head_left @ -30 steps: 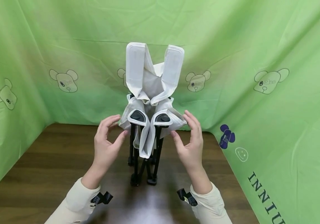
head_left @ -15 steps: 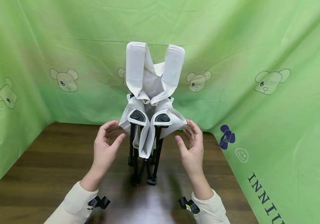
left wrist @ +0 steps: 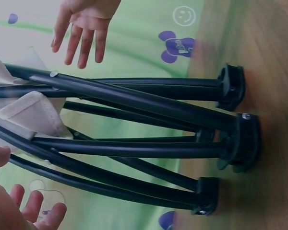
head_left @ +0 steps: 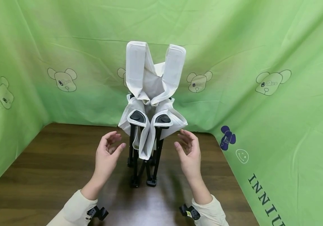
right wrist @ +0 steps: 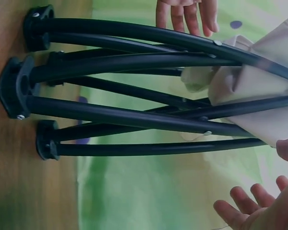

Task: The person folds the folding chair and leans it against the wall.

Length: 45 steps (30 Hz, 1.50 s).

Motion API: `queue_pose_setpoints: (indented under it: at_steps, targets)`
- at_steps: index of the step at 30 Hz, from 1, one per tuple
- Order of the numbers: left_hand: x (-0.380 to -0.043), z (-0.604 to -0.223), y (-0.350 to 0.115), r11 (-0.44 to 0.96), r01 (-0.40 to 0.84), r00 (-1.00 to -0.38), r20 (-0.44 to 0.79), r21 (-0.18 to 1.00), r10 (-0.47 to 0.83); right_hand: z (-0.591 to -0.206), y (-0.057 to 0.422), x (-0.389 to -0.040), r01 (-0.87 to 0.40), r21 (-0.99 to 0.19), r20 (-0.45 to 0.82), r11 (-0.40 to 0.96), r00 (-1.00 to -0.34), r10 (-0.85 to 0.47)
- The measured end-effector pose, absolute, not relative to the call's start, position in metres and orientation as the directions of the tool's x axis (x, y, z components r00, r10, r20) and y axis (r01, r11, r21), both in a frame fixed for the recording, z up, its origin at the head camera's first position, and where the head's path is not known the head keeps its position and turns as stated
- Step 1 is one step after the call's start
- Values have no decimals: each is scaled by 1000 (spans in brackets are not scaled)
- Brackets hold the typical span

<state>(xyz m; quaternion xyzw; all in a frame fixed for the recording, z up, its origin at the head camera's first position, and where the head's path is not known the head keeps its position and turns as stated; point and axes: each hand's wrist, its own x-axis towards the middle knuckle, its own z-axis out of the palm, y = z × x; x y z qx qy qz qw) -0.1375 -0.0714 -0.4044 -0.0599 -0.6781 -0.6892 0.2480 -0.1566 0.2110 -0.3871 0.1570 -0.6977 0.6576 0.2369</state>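
A folded camp chair [head_left: 153, 84] with white fabric and black tube legs stands upright on the table in the head view. Two fabric flaps stick up at its top. My left hand [head_left: 108, 155] is beside it on the left, fingers loosely bent and apart from the cloth. On the other side my right hand [head_left: 191, 153] mirrors it, fingertips just below the fabric's right corner. Neither hand holds anything. The left wrist view shows the bunched crossed legs [left wrist: 149, 103] and their black plastic feet [left wrist: 242, 141]; the same legs [right wrist: 134, 112] run sideways in the right wrist view.
A brown wood-grain table [head_left: 65, 169] lies under the chair. Green cloth [head_left: 93, 47] printed with bear heads hangs behind it and on both sides, close beyond the chair. Black wrist cameras [head_left: 97, 213] are strapped at both cuffs.
Both hands have drawn down and back from the chair's fabric sides, toward the person. The chair stays where it stood.
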Motion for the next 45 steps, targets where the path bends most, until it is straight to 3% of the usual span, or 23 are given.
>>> queue_pose_setpoints:
  at_steps: [20, 45]
  targets:
    - [-114, -444, -73, 106, 151, -962, 171, 983, -214, -417, 200, -155, -351, -934, 353, 64, -935, 31]
    - [-115, -478, -57, 199, 144, -974, 174, 969, -142, -457, 187, -144, -188, -970, 183, 157, -982, -45]
